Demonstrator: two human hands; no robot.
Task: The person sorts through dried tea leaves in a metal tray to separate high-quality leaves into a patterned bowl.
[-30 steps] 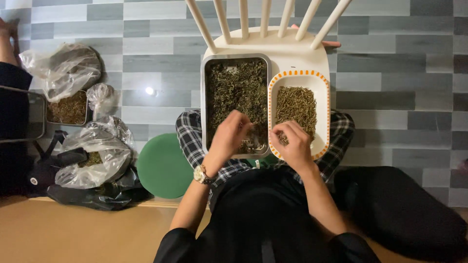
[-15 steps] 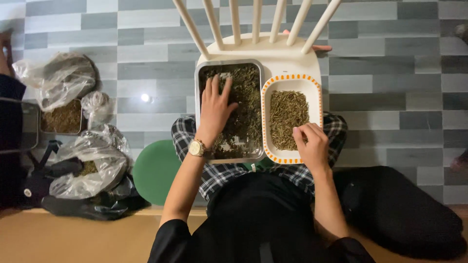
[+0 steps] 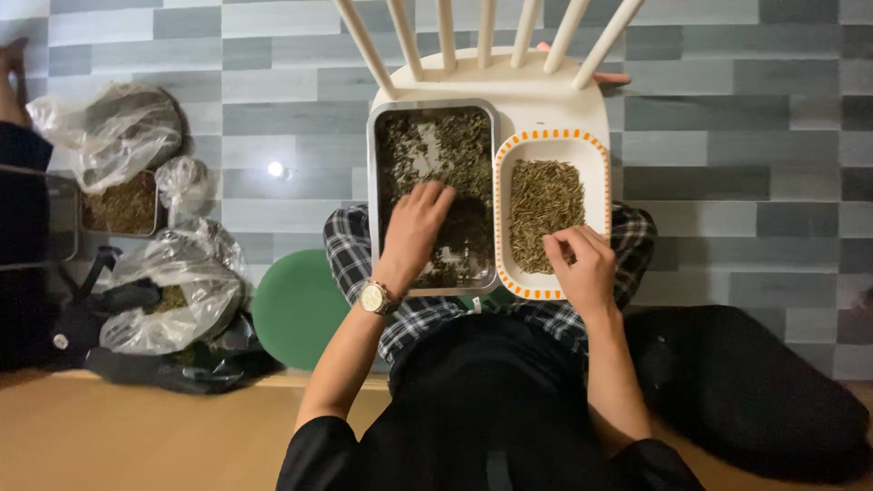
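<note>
In the head view, a metal tray (image 3: 435,195) and an orange-rimmed dish (image 3: 551,214) are set touching on a white chair (image 3: 546,91); floor is left free right; left hand (image 3: 414,232) is spread flat on dark dried leaves (image 3: 455,150); right hand (image 3: 577,264) is pinched over paler stems (image 3: 544,205), grip unclear.

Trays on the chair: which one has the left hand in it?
The metal tray, the larger grey one; left hand rests in its leaves. The white orange-rimmed tray has the right hand.
</note>
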